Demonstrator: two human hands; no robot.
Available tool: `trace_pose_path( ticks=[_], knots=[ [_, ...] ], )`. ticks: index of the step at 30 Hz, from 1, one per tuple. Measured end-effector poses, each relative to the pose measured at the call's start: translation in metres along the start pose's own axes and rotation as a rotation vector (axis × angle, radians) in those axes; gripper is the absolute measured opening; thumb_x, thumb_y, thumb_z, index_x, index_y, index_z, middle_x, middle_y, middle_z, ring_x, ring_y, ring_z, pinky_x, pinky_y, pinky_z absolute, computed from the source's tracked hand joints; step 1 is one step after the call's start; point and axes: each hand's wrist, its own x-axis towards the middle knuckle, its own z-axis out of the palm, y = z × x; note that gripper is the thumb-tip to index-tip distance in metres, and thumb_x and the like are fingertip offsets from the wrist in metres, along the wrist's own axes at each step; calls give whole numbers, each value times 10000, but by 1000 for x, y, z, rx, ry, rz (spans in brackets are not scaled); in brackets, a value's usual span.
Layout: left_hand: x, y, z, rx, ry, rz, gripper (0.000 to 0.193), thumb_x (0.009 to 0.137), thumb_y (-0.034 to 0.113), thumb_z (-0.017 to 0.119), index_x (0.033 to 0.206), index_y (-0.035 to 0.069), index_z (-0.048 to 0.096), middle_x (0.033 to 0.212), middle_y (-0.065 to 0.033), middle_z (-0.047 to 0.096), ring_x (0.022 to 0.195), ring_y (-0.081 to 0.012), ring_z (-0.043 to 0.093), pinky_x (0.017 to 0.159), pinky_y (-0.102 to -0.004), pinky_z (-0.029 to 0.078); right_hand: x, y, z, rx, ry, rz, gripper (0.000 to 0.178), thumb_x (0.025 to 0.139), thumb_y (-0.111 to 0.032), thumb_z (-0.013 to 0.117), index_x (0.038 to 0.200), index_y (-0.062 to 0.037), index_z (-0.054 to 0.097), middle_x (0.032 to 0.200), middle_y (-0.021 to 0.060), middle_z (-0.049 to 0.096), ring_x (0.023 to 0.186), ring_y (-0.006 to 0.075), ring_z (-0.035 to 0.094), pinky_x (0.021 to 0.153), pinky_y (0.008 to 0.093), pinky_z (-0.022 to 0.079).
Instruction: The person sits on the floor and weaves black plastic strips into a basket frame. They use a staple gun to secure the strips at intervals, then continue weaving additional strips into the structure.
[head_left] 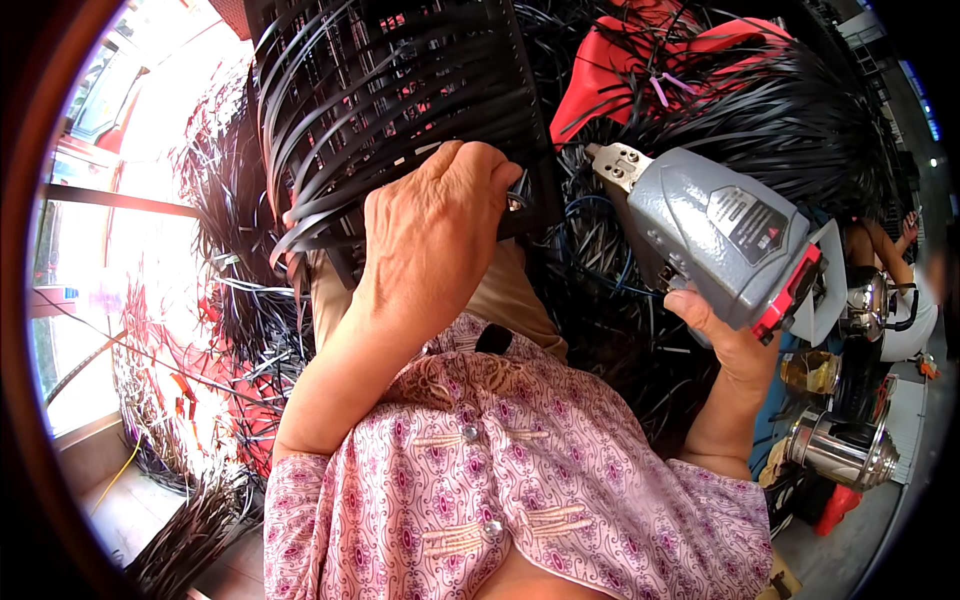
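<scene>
A black frame (pixel 537 130) with crossing bars stands before me at the upper middle. Long flat black strips (pixel 320 140) arc across it and bend round its left side. My left hand (pixel 435 225) rests at the frame's lower right part, its fingers curled down and closed on a black strip; the fingertips are mostly hidden. To the right, my right hand (pixel 725 340) is wrapped round the handle of a grey staple gun (pixel 715 225) with a red rear end. The gun's metal nose points up and left, apart from the frame and from my left hand.
Loose black strips (pixel 820 110) heap up at the right, partly over a red plastic piece (pixel 585 85). More strips (pixel 230 200) hang at the left by a bright window. Shiny metal pots (pixel 845 450) stand at the lower right. Another person's arm (pixel 880 245) shows at the far right.
</scene>
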Motion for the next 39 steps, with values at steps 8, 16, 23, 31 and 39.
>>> trace_pose_path(
  ticks=[8, 16, 23, 31, 39],
  knots=[
    [9, 4, 3, 135, -42, -39, 211, 925, 211, 638, 813, 59, 545, 735, -111, 594, 635, -324, 628, 553, -418, 464, -3, -14, 3, 251, -7, 33, 622, 684, -42, 893, 1232, -6, 602, 1171, 80, 648, 1064, 180, 613, 942, 335, 487],
    [9, -1, 3, -6, -30, -60, 148, 898, 162, 651, 844, 43, 582, 756, -117, 623, 646, -331, 626, 563, -407, 468, 15, -15, 1, 229, -95, 61, 611, 707, -120, 876, 1247, -28, 606, 1193, 69, 649, 1094, 193, 608, 968, 350, 472],
    [13, 1, -2, -52, -60, -108, 128, 875, 140, 652, 832, 36, 591, 750, -120, 625, 658, -326, 627, 566, -410, 467, 19, -18, 0, 200, -126, 47, 606, 727, -188, 860, 1261, -47, 611, 1212, 59, 649, 1121, 203, 604, 991, 363, 459],
    [12, -3, 0, -94, -34, -104, 112, 862, 146, 651, 834, 50, 602, 786, -112, 637, 681, -333, 633, 570, -412, 474, 25, -19, -2, 169, -167, 48, 606, 750, -267, 843, 1276, -68, 615, 1235, 48, 650, 1152, 216, 600, 1017, 378, 444],
    [3, -10, 0, -140, -5, 25, 108, 825, 81, 666, 933, 78, 659, 784, -68, 607, 675, -274, 633, 570, -371, 485, 13, 6, -7, -6, -66, -159, 613, 773, -345, 825, 1291, -90, 620, 1257, 37, 651, 1182, 228, 595, 1043, 393, 428]
  ],
)
